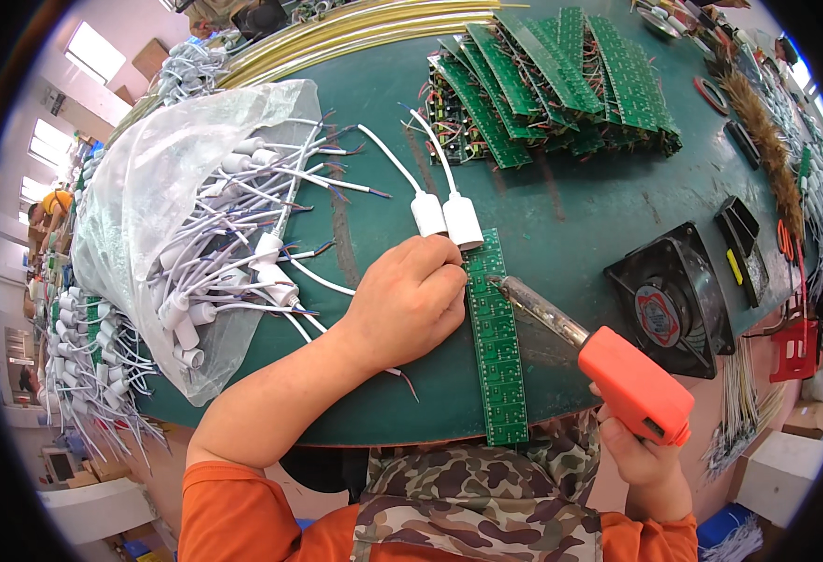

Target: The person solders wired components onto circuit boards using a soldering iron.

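A long narrow green circuit board strip [500, 365] lies on the table in front of me, pointing away. My left hand [407, 302] is closed beside its far part, fingertips pressed together at the board's left edge; what they pinch is hidden. My right hand [638, 450] grips the red handle of a soldering iron [631, 382]. The iron's tip reaches the board close to my left fingers; whether it touches is too small to tell. Just beyond the left hand, two white lamp sockets [463, 220] with white leads lie side by side.
A clear plastic bag [140, 187] spills white socketed cables [234, 225] at left. Stacked green circuit boards [552, 84] stand at the back. A black fan [674, 300] and a black holder [741, 248] sit at right. Yellow-white rods [337, 37] lie along the far edge.
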A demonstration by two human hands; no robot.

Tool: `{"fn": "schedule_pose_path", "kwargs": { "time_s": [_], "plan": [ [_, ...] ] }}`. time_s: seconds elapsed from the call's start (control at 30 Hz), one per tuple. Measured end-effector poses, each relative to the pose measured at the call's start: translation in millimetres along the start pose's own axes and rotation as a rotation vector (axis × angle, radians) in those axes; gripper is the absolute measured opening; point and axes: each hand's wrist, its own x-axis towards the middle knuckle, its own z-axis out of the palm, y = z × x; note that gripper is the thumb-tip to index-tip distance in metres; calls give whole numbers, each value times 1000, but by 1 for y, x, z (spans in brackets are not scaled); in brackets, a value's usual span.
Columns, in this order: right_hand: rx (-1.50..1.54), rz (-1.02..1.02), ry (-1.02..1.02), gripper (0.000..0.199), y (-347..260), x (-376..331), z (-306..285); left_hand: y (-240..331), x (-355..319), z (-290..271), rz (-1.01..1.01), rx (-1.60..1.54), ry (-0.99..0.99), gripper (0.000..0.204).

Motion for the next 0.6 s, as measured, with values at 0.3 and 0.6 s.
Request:
{"fn": "schedule_pose_path", "kwargs": {
  "time_s": [0.3,0.6],
  "plan": [
    [66,21,114,59,-3,-8,7,1,-1,-2,6,16,-11,18],
    [108,41,170,56,-8,-28,0,11,-9,-45,-66,205,-158,43]
  ]
}}
